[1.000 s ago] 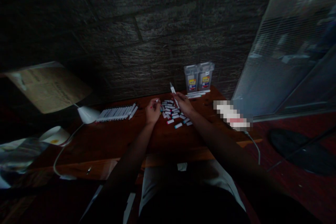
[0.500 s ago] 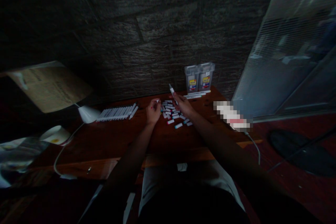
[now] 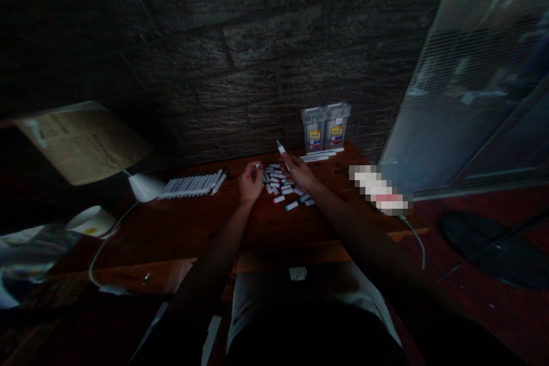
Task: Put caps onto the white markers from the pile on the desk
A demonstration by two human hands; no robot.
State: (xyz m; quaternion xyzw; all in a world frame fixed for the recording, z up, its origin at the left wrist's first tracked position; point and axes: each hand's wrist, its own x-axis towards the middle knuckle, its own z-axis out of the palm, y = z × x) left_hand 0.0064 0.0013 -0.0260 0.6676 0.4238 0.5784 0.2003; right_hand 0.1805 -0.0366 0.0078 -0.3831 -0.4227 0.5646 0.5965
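My right hand (image 3: 300, 174) is closed around a white marker (image 3: 282, 151), whose grey tip points up and away from me. Left of it, my left hand (image 3: 250, 182) pinches a small white marker cap (image 3: 258, 166), mostly covered by the fingers. Between and below both hands lies a loose pile of white marker caps (image 3: 291, 205) with coloured ends, some pink and some teal. To the left, a row of white markers (image 3: 189, 184) lies side by side on the wooden table (image 3: 180, 234). A few more markers (image 3: 317, 157) lie beyond my right hand.
Two clear plastic boxes (image 3: 314, 131) with labels stand against the dark stone wall (image 3: 193, 57). At left are a lamp (image 3: 143, 187), a paper cup (image 3: 90, 221) and a cable (image 3: 91, 263). A blurred-out white object (image 3: 380, 189) sits at the table's right end.
Both hands stay almost in place. The marker in my right hand has tilted or shifted very slightly; the pile of caps looks the same.
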